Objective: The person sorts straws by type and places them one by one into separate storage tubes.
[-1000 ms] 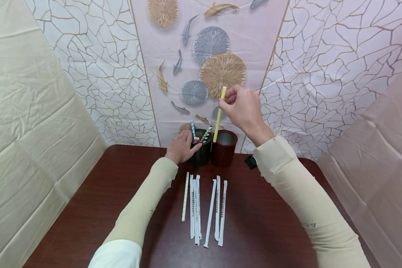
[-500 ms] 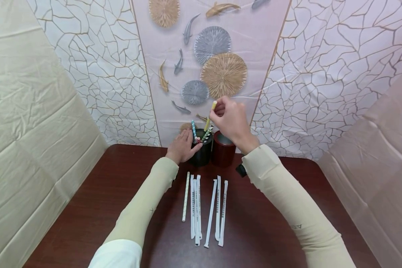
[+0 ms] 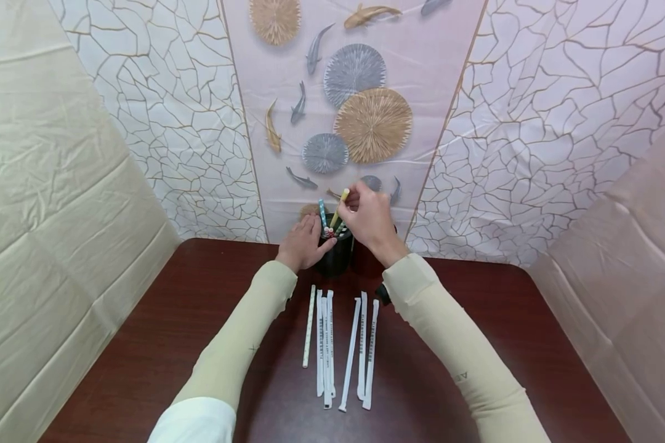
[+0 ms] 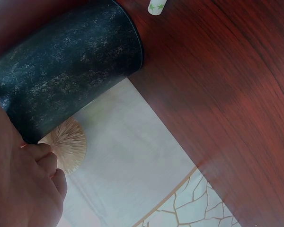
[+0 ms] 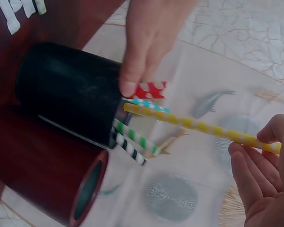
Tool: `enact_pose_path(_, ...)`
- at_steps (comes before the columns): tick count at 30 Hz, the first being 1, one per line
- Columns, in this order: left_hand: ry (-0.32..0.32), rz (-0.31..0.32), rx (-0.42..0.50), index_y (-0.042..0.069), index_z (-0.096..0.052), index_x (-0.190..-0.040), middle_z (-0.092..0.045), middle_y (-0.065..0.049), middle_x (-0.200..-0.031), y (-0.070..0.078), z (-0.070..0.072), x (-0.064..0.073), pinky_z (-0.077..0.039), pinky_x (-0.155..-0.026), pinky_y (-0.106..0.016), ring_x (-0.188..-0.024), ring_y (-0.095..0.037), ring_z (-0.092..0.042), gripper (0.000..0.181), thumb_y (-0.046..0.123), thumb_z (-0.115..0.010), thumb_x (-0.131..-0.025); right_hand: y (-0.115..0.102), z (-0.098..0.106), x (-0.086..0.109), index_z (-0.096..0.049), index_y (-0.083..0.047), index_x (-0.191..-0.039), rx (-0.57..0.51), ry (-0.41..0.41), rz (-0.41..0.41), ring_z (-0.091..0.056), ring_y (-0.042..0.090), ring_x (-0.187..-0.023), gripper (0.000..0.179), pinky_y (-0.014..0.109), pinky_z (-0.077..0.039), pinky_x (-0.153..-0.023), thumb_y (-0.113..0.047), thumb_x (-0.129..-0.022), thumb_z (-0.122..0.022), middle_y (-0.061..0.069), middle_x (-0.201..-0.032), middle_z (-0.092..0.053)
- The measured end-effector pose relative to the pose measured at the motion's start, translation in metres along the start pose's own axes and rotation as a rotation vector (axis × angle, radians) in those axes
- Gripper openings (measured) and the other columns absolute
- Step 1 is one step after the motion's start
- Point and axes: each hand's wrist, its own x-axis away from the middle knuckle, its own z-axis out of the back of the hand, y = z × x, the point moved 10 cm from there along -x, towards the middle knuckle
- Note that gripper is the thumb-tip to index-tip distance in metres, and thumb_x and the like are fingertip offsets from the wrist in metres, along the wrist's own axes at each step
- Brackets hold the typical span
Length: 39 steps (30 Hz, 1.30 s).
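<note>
Between thumb and fingers, my right hand [image 3: 372, 223] pinches a yellow paper straw [image 5: 199, 125] with pale dots near its top end. The straw slants down, its lower end at the mouth of a black cup [image 3: 334, 259]. My left hand [image 3: 302, 245] holds that cup's left side, thumb across the front near the rim. Standing in the cup are a blue dotted straw [image 3: 322, 212], red patterned straws [image 5: 151, 90], a green-striped straw [image 5: 137, 137] and a black-striped straw [image 5: 128, 147]. Their lower ends are hidden inside.
A dark red cup [image 5: 42, 161] stands right beside the black one, mostly behind my right wrist in the head view. Several white paper-wrapped straws [image 3: 347, 363] and one pale patterned straw [image 3: 308, 326] lie on the brown table [image 3: 199, 295]. A patterned cloth [image 3: 288, 123] hangs behind.
My right hand has moved left and down, bringing the yellow straw from above the red cup to the black cup's mouth. The left hand stays on the black cup.
</note>
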Motion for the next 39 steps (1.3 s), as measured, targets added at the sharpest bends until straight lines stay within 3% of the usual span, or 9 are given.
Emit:
enact_pose_path(8,-0.008,-0.003,-0.007,0.001,-0.007,-0.169,-0.010,-0.018,-0.178,0.004,0.000,0.000,-0.015,-0.136,-0.043,-0.167,-0.030,-0.008,0.089,0.066,-0.021,-0.110,0.016,-0.010,0.004,-0.070,0.001,-0.115,0.000,-0.022,-0.069,-0.079,0.031,-0.104,0.024,0.042,-0.064,-0.093,-0.017,-0.099,-0.073,0.021,-0.112,-0.079)
enact_pose_path(17,0.015,-0.005,0.019,0.000,-0.010,-0.169,-0.013,-0.020,-0.178,0.002,0.002,0.001,-0.016,-0.136,-0.044,-0.167,-0.032,-0.011,0.088,0.064,-0.025,-0.111,0.002,0.003,0.001,-0.072,0.004,-0.116,0.038,-0.049,-0.046,-0.080,0.030,-0.099,0.031,0.041,-0.065,-0.089,-0.021,-0.099,-0.074,0.019,-0.109,-0.080)
enact_pose_path(31,0.028,-0.010,0.010,-0.002,-0.012,-0.168,-0.015,-0.022,-0.177,0.000,0.003,0.004,-0.018,-0.136,-0.045,-0.166,-0.033,-0.013,0.087,0.063,-0.026,-0.111,-0.014,0.015,0.002,-0.077,0.001,-0.104,0.214,-0.196,-0.063,-0.080,0.030,-0.092,0.025,0.044,-0.065,-0.083,-0.023,-0.097,-0.075,0.015,-0.097,-0.082)
enact_pose_path(37,0.034,-0.014,0.008,-0.002,-0.012,-0.168,-0.015,-0.021,-0.177,0.003,0.003,0.003,-0.018,-0.136,-0.044,-0.167,-0.033,-0.013,0.087,0.063,-0.025,-0.111,-0.009,0.003,0.011,-0.078,-0.004,-0.098,0.264,-0.329,-0.133,-0.077,0.028,-0.093,0.019,0.041,-0.064,-0.082,-0.023,-0.097,-0.075,0.012,-0.099,-0.082)
enact_pose_path(39,0.031,-0.014,0.013,-0.001,-0.012,-0.169,-0.015,-0.021,-0.177,0.003,0.003,0.002,-0.018,-0.136,-0.044,-0.167,-0.032,-0.013,0.087,0.064,-0.024,-0.111,-0.007,-0.004,0.014,-0.079,-0.005,-0.096,0.274,-0.383,-0.153,-0.077,0.024,-0.087,0.018,0.039,-0.064,-0.080,-0.023,-0.098,-0.075,0.010,-0.097,-0.081)
